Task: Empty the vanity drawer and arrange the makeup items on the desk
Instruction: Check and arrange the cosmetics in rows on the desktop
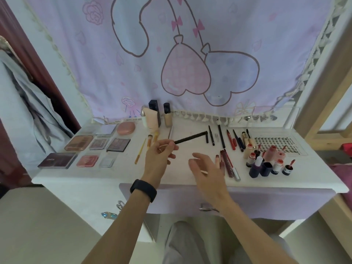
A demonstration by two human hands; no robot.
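The left hand (162,155) pinches one end of a slim, matte black pencil (190,138) over the middle of the tabletop (123,174), its far end angled toward the row of liners (221,137) near the back edge. The right hand (205,168) hovers with fingers spread, holding nothing. To place it well, I would turn the thin round stick parallel to that row and lay it gently at the row's left end, since it may roll on the smooth white surface.
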